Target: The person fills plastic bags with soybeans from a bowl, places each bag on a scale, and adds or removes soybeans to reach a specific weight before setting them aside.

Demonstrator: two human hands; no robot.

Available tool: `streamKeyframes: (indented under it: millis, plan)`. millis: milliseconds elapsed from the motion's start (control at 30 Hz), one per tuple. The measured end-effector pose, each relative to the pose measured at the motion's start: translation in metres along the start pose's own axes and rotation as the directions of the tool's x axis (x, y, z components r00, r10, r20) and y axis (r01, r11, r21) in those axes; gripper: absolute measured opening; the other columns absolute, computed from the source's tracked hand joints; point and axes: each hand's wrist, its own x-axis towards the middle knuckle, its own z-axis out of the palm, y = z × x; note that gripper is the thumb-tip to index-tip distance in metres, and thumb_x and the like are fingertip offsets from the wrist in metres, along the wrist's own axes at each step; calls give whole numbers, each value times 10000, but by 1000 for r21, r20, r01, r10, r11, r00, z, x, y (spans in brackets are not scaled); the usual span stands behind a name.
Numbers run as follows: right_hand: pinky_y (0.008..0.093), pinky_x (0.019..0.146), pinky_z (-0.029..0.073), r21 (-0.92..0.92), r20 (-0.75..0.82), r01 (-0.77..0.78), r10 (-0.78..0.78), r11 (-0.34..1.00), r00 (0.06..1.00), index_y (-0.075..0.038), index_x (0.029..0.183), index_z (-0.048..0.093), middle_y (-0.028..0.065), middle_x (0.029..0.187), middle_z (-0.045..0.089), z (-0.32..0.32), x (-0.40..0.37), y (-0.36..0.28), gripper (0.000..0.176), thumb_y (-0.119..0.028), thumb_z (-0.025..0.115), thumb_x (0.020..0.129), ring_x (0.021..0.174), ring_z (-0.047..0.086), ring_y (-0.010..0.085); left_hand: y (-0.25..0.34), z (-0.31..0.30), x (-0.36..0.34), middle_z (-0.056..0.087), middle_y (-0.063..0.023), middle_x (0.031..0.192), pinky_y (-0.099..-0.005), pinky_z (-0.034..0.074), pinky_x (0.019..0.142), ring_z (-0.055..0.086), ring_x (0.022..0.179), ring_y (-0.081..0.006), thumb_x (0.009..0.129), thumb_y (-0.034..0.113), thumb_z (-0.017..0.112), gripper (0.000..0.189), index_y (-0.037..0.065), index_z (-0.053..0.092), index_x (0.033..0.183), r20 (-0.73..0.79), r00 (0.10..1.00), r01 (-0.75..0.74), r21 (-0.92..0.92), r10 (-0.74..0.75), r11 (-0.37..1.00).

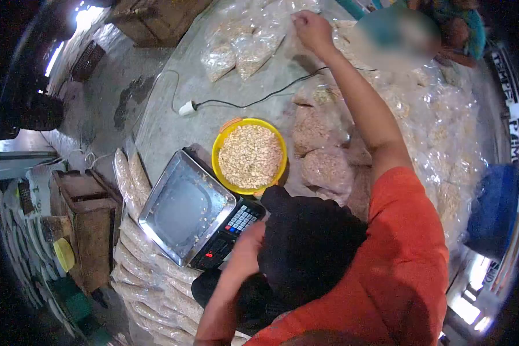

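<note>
My right hand (pixel 314 33) reaches far forward with fingers closed at the edge of a clear plastic bag (pixel 258 51) of pale pieces. Near the scale's keypad, my left hand (pixel 248 248) is blurred, and its fingers are partly hidden beside black cloth (pixel 308 248). A digital scale (pixel 193 207) with a bare metal pan stands in front of it, its red display lit. A few crumbs lie on the pan. Touching the scale's far side is a round yellow basin (pixel 215 158) filled with pale, chip-like pieces (pixel 251 155).
Filled bags (pixel 324 173) lie beyond the basin, and many more (pixel 438 150) cover the right side. Long filled packets (pixel 155 288) are stacked at left. A white plug connector (pixel 187 108) and black cord (pixel 242 106) cross the sheet. Another person (pixel 458 29) sits at upper right.
</note>
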Motion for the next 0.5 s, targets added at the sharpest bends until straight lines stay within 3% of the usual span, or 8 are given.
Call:
streamKeyframes:
  millis: [33, 67, 100, 133, 233, 267, 333, 500]
  plan:
    - [464, 903, 579, 34, 6, 115, -115, 993, 993, -118, 1133, 780, 174, 1075, 768, -18, -11, -19, 273, -300, 678, 958, 995, 738, 382, -2, -9, 7, 636, -223, 1381, -445, 468, 1099, 613, 1286, -394, 889, 115, 768, 545, 28, 606, 1402, -15, 1000, -15, 131, 17, 991]
    - [460, 893, 580, 61, 9, 229, -230, 972, 973, -118, 1139, 776, 167, 1069, 769, -37, -22, -34, 270, -302, 671, 970, 990, 739, 374, 24, -24, 19, 645, -225, 1354, -437, 474, 1089, 626, 1256, -390, 899, 102, 767, 527, 26, 608, 1396, -56, 998, -6, 93, 11, 996]
    - [422, 870, 578, 88, 89, 227, -235, 970, 968, -113, 1154, 774, 147, 1052, 777, -65, -38, -66, 256, -270, 669, 980, 950, 744, 318, 52, -38, 29, 655, -227, 1328, -430, 480, 1079, 638, 1227, -387, 910, 89, 766, 509, 24, 611, 1390, -95, 996, 0, 55, 5, 998]
    - [385, 848, 575, 118, 170, 219, -237, 969, 956, -108, 1168, 772, 127, 1036, 785, -90, -57, -100, 243, -238, 667, 991, 910, 749, 263, 58, -46, 35, 659, -230, 1316, -433, 479, 1078, 642, 1215, -384, 923, 116, 768, 499, 18, 611, 1387, -209, 970, -91, 153, 122, 984]
    - [348, 866, 566, 464, 294, 255, -419, 849, 859, -75, 1178, 760, 86, 1044, 790, -127, -100, -155, 228, -172, 680, 988, 928, 732, 178, 88, -70, 53, 659, -177, 1372, -436, 487, 1065, 650, 1221, -321, 947, 144, 747, 499, 22, 613, 1412, -462, 776, -213, 449, 429, 868]
    - [344, 873, 563, 519, 334, 246, -460, 818, 823, -64, 1169, 758, 75, 1040, 790, -135, -116, -173, 218, -163, 677, 993, 937, 726, 161, 98, -74, 54, 659, -177, 1372, -436, 487, 1065, 650, 1221, -321, 947, 144, 747, 499, 22, 613, 1412, -453, 771, -236, 450, 448, 861]
    - [342, 867, 563, 630, 371, 252, -570, 734, 733, -65, 1155, 758, 85, 1030, 787, -146, -151, -206, 211, -188, 676, 1005, 925, 732, 181, 113, -79, 54, 651, -177, 1384, -399, 470, 1087, 642, 1218, -292, 955, 123, 742, 514, 1, 593, 1431, -447, 585, -233, 706, 677, 668]
    - [381, 797, 563, 793, 447, 127, -711, 596, 543, -66, 1088, 757, 113, 974, 780, -150, -216, -255, 209, -238, 676, 1002, 884, 748, 267, 59, -74, -17, 684, -152, 1169, -363, 488, 986, 644, 1045, -268, 947, 79, 735, 286, -15, 656, 1206, -519, 657, -255, 530, 547, 809]
